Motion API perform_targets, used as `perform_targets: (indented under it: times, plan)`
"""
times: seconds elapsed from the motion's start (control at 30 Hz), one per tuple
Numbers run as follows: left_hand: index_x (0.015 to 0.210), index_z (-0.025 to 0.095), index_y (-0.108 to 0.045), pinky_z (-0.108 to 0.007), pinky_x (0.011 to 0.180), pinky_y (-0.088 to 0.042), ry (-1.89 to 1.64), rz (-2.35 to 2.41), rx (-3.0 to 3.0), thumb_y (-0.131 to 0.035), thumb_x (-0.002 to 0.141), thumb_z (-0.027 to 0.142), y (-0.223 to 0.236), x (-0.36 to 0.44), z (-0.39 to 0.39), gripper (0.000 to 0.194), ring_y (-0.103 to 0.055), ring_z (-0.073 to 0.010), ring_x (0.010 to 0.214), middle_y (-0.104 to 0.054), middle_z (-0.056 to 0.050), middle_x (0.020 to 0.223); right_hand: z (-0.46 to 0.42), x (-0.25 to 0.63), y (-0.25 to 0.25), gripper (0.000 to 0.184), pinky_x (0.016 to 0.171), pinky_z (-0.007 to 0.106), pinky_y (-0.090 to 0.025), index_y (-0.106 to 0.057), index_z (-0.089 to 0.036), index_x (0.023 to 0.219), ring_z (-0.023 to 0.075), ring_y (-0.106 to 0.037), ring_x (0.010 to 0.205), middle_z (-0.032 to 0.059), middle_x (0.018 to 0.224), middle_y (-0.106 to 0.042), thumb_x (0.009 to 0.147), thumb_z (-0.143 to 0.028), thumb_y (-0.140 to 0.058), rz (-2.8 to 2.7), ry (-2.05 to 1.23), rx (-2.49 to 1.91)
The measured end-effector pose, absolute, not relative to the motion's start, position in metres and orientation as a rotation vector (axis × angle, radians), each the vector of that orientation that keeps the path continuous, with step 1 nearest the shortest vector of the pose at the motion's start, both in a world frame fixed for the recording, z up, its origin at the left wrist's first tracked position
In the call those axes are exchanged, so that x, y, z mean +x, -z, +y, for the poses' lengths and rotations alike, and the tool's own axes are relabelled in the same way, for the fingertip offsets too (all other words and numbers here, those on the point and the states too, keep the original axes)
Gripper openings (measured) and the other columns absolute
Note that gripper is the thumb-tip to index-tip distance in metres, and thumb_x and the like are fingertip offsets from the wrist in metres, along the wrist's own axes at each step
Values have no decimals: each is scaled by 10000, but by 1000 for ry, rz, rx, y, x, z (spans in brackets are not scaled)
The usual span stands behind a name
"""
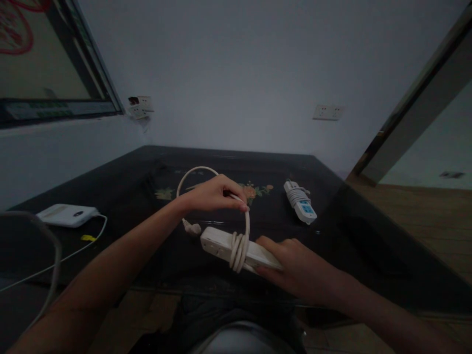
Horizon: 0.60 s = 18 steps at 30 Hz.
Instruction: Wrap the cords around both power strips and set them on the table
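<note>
A white power strip [220, 242] lies above the near edge of a dark glass table [354, 231]. Its white cord [240, 248] is wound round its middle in a few turns, and a loose loop arches up behind. My left hand [214, 194] is closed on that loop above the strip. My right hand [295, 265] grips the strip's right end. The cord's plug [192, 227] hangs just left of the strip.
A second white power strip [299, 201] with a blue face and wrapped cord lies to the right on the table. A white box [66, 215] with a cable sits at the left. Wall sockets [327, 112] are behind. A wooden floor is at the right.
</note>
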<state>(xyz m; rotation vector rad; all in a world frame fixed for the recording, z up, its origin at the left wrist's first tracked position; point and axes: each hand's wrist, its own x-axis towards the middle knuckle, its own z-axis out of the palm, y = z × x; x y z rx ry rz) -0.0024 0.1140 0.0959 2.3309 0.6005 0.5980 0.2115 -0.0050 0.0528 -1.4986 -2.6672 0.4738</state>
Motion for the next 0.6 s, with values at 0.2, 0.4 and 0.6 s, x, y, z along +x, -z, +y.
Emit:
perform_targets:
  times: [0.2,0.4,0.6]
  plan:
    - [683,216,-749,-239,625,-452,-551,503,2230,-692,726,265,-88,-8,123,87,-579,-119,590,-674,-8,616,-8,214,-52,227,549,260,-280,-560,-187,1043,215,-634,664,65,789,-681,894,-351,-514,-2733,-362,-1324]
    - [622,207,-703,-242,566,-437,-722,532,2030,-703,697,380,-73,0,133,189,-550,-120,565,-636,-3,586,-2,215,-71,270,585,260,-362,-560,-196,1114,198,-649,711,53,838,-693,903,-358,-514,-2634,-442,-1242]
    - [679,184,-675,-231,509,-422,-900,444,1882,-678,666,634,-76,17,127,450,-520,-112,545,-619,-14,642,-4,213,-92,240,590,251,-417,-577,-217,1075,161,-631,680,26,861,-695,892,-366,-534,-2465,-601,-1098]
